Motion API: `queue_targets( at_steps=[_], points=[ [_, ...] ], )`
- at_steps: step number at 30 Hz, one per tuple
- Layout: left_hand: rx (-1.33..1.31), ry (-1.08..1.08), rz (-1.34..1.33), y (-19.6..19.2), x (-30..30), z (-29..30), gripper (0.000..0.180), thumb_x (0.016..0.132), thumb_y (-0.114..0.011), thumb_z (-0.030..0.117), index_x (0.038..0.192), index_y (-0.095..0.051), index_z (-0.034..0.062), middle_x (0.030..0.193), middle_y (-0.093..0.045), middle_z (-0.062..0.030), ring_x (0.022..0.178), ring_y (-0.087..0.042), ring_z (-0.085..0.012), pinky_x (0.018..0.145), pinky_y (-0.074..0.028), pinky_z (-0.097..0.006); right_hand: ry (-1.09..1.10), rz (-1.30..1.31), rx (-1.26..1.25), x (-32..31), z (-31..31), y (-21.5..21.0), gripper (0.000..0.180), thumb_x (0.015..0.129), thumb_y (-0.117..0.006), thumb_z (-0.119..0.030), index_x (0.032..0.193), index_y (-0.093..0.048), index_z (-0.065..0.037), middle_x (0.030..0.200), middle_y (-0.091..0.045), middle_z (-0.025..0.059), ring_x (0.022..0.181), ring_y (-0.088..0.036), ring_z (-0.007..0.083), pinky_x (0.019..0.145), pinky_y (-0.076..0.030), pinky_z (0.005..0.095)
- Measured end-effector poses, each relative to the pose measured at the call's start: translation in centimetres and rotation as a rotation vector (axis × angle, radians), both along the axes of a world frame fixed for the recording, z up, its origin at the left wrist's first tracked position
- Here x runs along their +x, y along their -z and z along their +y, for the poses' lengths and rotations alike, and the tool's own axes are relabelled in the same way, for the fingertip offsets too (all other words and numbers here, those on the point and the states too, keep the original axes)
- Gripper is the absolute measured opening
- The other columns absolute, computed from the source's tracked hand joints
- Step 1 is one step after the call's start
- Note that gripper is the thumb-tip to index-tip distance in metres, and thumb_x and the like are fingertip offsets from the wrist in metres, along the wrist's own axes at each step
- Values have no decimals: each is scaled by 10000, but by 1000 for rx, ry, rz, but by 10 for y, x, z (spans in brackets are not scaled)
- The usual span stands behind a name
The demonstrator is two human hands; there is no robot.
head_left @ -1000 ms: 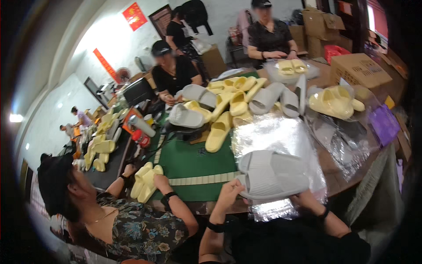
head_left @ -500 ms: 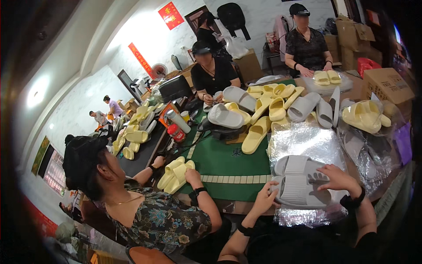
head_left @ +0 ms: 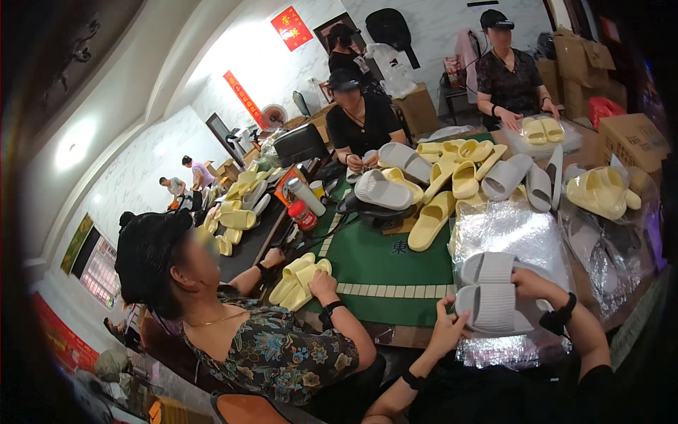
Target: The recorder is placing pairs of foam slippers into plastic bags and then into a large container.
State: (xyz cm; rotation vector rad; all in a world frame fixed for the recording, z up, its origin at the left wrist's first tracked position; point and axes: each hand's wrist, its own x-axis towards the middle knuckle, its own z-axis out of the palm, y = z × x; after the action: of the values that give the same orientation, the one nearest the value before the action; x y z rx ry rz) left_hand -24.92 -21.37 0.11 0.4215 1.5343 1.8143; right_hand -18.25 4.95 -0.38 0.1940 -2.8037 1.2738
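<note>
Two hands, left hand [head_left: 446,326] and right hand [head_left: 531,283], fingers curled around a grey slipper pair [head_left: 491,293].

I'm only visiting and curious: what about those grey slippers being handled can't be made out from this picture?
- Head view: the right hand covers part of the grey slippers, so their far edges are hidden.
- The left hand hides its own fingertips behind the lower slipper.
- The clear plastic bag glares; its opening is unreadable.
- Both forearms darken toward the lower edge.

Grey slippers [head_left: 489,297] now nearer the body, right hand [head_left: 534,284] moved on top
</note>
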Motion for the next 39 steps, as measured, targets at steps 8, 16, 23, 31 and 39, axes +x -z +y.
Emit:
queue_targets(
  at_steps=[8,16,23,31,39],
  points=[
    [-105,586,1256,25,29,22,363,927,-504,231,1233,-490,36,1305,-455,-165,1284,-348,-369,1058,-299,-462,502,286,-182,90,-14,-97,336,775,-659,-100,1099,-624,-19,1145,-596,149,1101,-542,276,937,-404,346],
    [-576,686,1581,45,54,36,610,862,-521,479,1351,-430,125,1462,-299,-108,1367,-230,-311,1101,-188,-499,473,143,-492,190,-19,-68,232,764,-698,-134,922,-652,31,854,-658,32,768,-585,91,659,-466,244],
    [-435,545,1594,35,56,37,441,827,-540,357,1232,-564,185,1424,-347,-174,1310,-298,-397,1076,-200,-514,406,-157,-910,201,-27,-66,275,773,-695,-117,990,-652,45,901,-664,26,801,-585,81,711,-477,253],
    [-376,517,1595,53,47,33,376,860,-503,349,1162,-583,140,1353,-388,-173,1298,-296,-409,1069,-214,-549,250,-322,-963,205,-16,-40,322,749,-720,-170,990,-659,36,940,-659,48,830,-590,108,739,-470,260],
    [-246,516,1646,52,25,23,304,824,-530,158,1113,-580,78,1245,-505,-158,1205,-416,-373,996,-349,-485,158,-351,-1152,208,-33,-71,348,739,-727,-189,996,-658,36,969,-655,60,861,-592,125,762,-464,264]
  ],
)
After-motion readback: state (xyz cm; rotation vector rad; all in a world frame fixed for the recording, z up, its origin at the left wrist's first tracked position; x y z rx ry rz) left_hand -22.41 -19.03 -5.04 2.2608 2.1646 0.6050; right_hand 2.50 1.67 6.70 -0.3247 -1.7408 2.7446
